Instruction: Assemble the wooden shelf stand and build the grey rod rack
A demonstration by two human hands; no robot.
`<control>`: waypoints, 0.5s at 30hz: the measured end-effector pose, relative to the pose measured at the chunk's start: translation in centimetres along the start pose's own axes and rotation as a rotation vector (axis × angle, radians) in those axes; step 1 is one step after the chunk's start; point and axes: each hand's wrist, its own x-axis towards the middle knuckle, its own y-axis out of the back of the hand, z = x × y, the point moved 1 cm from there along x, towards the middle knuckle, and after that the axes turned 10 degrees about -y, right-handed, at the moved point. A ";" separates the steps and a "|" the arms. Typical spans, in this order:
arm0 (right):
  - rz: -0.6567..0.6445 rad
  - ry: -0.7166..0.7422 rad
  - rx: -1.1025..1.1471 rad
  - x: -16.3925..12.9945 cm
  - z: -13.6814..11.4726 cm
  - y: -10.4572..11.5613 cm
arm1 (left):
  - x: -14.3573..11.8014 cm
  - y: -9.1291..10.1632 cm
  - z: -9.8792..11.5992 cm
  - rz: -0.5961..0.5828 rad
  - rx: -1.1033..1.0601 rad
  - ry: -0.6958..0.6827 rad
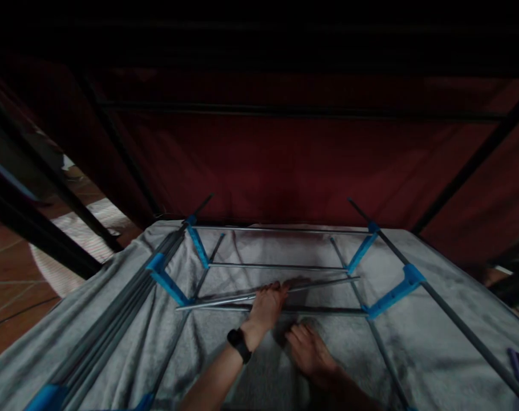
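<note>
My left hand (268,303), with a black watch on its wrist, is wrapped over a pair of thin silver metal tubes (323,283). The tubes lie slantwise across a frame of grey metal bars joined by blue plastic connectors (169,287). Just behind that hand runs a fixed crossbar (328,311) of the frame. My right hand (309,349) rests on the grey blanket (251,365) on the near side of the crossbar, fingers stretched and apart from the tubes. Its palm is turned down, so the underside is hidden.
Several loose grey tubes (118,319) lie bundled along the frame's left side. More blue connectors (394,294) join the right side. Dark red fabric (285,165) hangs behind dark bars (302,111). A purple-edged object (518,368) lies at far right. Tiled floor (11,274) shows at left.
</note>
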 end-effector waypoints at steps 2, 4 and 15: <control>0.021 0.041 0.022 -0.1 0.1 0.1 | 0.4 0.1 -0.1 0.025 0.015 -0.032; 0.026 0.055 0.028 0.0 0.4 0.4 | 0.8 0.2 -0.2 0.048 0.021 -0.037; 0.034 0.115 0.134 -0.6 1.7 0.7 | -1.6 -4.8 0.9 -0.013 -0.074 0.000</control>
